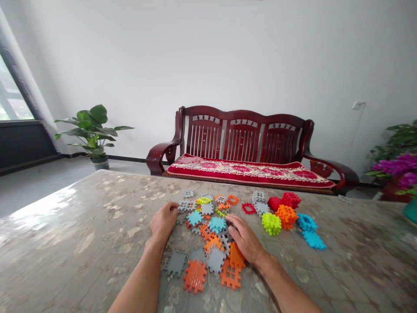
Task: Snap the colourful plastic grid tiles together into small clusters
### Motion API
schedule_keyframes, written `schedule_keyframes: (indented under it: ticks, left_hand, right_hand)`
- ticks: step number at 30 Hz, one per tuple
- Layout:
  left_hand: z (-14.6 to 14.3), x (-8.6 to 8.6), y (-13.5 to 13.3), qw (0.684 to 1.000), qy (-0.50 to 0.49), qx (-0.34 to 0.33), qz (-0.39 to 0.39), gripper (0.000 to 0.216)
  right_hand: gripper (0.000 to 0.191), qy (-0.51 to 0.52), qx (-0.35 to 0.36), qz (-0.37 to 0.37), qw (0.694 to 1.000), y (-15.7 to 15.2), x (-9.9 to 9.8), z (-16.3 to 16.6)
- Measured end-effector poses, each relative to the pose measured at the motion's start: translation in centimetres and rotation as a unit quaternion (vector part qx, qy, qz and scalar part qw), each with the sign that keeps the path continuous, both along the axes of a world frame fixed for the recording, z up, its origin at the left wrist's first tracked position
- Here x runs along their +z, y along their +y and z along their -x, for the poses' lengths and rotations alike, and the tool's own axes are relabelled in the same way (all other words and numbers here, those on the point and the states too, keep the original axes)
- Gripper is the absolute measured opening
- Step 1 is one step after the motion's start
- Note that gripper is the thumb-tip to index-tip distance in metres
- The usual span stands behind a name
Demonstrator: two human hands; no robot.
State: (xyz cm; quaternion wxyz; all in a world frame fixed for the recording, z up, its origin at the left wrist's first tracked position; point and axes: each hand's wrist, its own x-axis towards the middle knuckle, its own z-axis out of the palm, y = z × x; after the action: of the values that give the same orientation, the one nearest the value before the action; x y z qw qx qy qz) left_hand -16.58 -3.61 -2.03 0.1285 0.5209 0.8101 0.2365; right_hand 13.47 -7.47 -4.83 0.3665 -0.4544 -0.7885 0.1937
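Observation:
Flat interlocking plastic building tiles with notched edges lie in a loose pile in front of me. At the pile's left edge is my left hand (163, 221), its fingers curled together beside a grey lattice tile (188, 205). What those fingertips hold, if anything, is hidden. My right hand (245, 238) rests over the right side of the pile, fingers extended near a light-blue tile (217, 224) and a yellow-green tile (222, 212). Nearer to me lie a grey tile (215, 259), an orange-red tile (195, 275) and an orange window tile (231, 274).
Right of the pile stand sorted groups: grey tiles (259, 198), red tiles (290, 200), orange tiles (286, 216), yellow-green tiles (271, 223) and blue tiles (313, 239). A patterned cloth covers the table (81, 261). Behind it is a wooden bench (244, 115); purple flowers (399, 167) stand at right.

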Motion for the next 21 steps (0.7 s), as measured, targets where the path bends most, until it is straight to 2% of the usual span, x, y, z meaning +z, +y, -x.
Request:
schedule_keyframes:
  ticks: [7, 21]
  left_hand:
    - [0.0, -0.2, 0.1, 1.0, 0.006, 0.003, -0.004, 0.033]
    - [0.1, -0.4, 0.2, 1.0, 0.007, -0.004, 0.004, 0.033]
  right_hand:
    - [0.039, 0.003, -0.148, -0.093, 0.985, 1.4, -2.0, -0.4]
    - [0.036, -0.097, -0.236, -0.123, 0.959, 3.3, -3.9, -0.5]
